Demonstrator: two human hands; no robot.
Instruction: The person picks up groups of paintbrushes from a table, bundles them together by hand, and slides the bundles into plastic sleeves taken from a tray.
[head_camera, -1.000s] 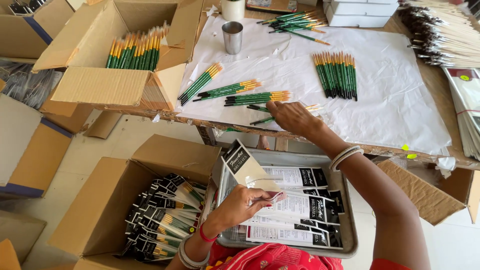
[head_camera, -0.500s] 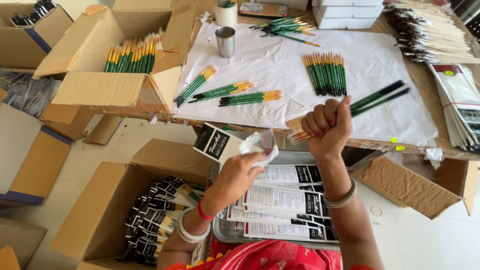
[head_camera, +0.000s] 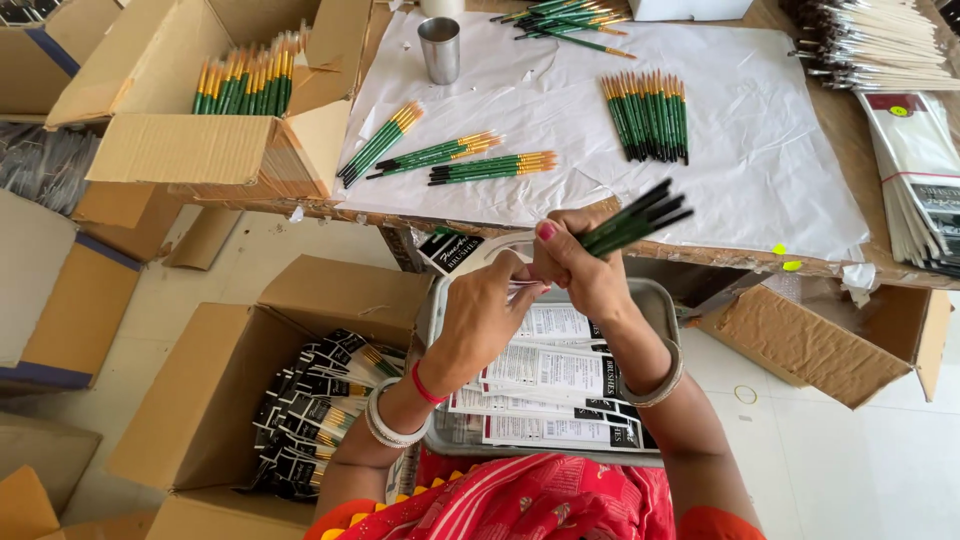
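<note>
My right hand (head_camera: 585, 265), up off the counter (head_camera: 760, 150), is now clamping green brushes (head_camera: 640, 218) while my left hand (head_camera: 490, 305) is pinching the clear sleeve (head_camera: 520, 288) open.

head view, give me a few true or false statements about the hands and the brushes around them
1. The right hand grips a bunch of green-handled brushes. True.
2. The left hand rests flat on the white paper. False: it is raised over the metal tray, fingers at a clear packet with a black label.
3. The steel cup lies tipped over. False: it stands upright on the white paper.
4. The cardboard box by the left arm holds packed brushes. True.
5. The tray holds printed cards. True.
</note>
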